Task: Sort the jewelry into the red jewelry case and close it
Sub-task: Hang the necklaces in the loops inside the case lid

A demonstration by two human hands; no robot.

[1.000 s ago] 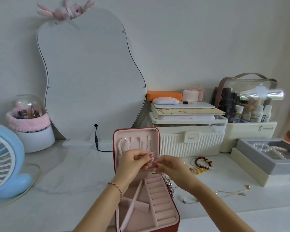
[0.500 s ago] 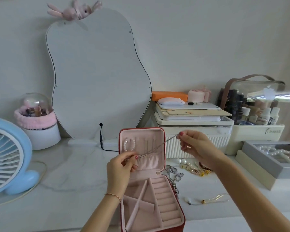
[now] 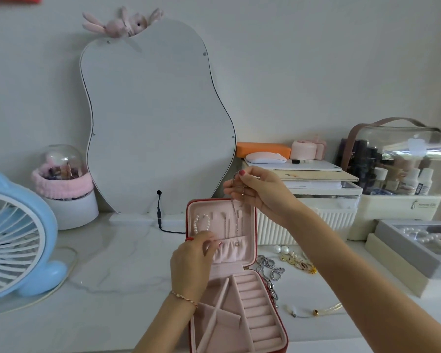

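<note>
Head view: we're mid-way through hanging a thin silver necklace in the upright lid of the red jewelry case, which sits open on the white table in front of the mirror.

Right hand is raised just above the lid's top edge, fingers pinching the chain's upper end; chain drops straight down the pink lid lining, its small pendant hanging over the gathered pocket. Left hand is at the lid's lower left, fingers curled and pinching at the pocket's edge, just below the pearl bracelet already hung there.

To do this step well, we'd say:
- keep the chain taut and vertical so it lines up with a free hook
- seat the top on the hook before letting go
- hold the pocket open with the left and tuck the slack in, or it'll tangle
- don't bump the lid; it looks free to swing

Lots still out on the table right of the case: chunky silver chain, gold pieces, pearl studs, beaded cord.

Versus half a second ago: chain was stretched diagonally between both hands, the right hand off to the right of the lid. Now right hand is in over the lid, chain vertical, and left has let go of the chain end and dropped to the pocket.
</note>
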